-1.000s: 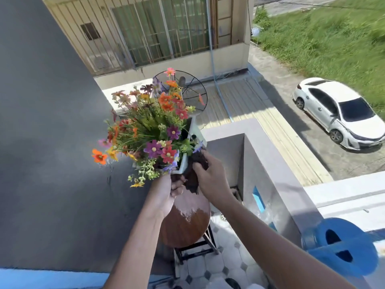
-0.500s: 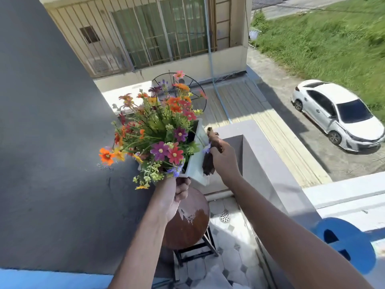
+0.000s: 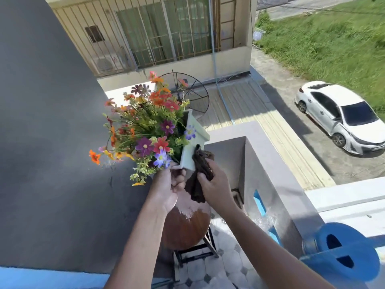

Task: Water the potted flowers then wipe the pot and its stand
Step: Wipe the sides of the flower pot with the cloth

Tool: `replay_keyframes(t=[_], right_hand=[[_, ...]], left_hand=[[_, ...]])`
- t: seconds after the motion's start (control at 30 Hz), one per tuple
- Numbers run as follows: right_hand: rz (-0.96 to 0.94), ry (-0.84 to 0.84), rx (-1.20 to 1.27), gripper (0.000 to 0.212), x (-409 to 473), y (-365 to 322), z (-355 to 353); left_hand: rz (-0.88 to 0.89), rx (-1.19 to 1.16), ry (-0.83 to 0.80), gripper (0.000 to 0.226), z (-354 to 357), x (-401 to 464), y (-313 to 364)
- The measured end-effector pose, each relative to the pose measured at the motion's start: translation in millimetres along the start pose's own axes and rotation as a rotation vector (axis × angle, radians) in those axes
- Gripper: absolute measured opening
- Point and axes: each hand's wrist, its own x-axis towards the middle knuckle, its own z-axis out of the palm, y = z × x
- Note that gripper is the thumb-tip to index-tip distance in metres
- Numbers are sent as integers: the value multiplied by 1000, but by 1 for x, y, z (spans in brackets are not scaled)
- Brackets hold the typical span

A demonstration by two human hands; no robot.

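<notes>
The left hand (image 3: 166, 188) gripped the tilted pot (image 3: 193, 140) from below, above the stand (image 3: 185, 230); the right hand (image 3: 216, 184) clenched a dark cloth (image 3: 200, 165) against its side.

pot (image 3: 194, 140): pale green, square, tilted, held aloft above the stand
flowers (image 3: 145, 130): multicoloured, leaning left
cloth (image 3: 199, 174): dark, pressed against the pot's side
stand (image 3: 187, 228): round brown top, partly wet

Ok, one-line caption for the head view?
Left hand holds the tilted flower pot above its stand while right hand wipes it with a dark cloth.
</notes>
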Motion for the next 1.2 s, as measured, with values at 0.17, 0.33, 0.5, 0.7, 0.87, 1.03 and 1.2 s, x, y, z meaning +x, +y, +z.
replay_keyframes(t=[0.17, 0.33, 0.5, 0.7, 0.87, 1.03, 1.2], right_hand=[[-39, 33, 41, 33, 20, -16, -3], [-205, 65, 124, 30, 39, -44, -6], [-123, 77, -40, 32, 36, -2, -9], [-56, 65, 56, 38, 21, -10, 2], [-161, 75, 140, 21, 37, -47, -9], [-180, 217, 46, 26, 70, -37, -24], [-26, 252, 36, 35, 89, -31, -32]], left_hand=[[-5, -26, -20, 27, -1, 6, -3], [-41, 18, -75, 27, 1, -1, -7], [-46, 44, -69, 28, -3, 1, -8], [-2, 152, -9, 27, -1, 5, -5], [37, 223, -40, 32, 4, 2, -4], [17, 223, -143, 33, -2, -6, -1], [14, 241, -177, 34, -7, -2, 0]])
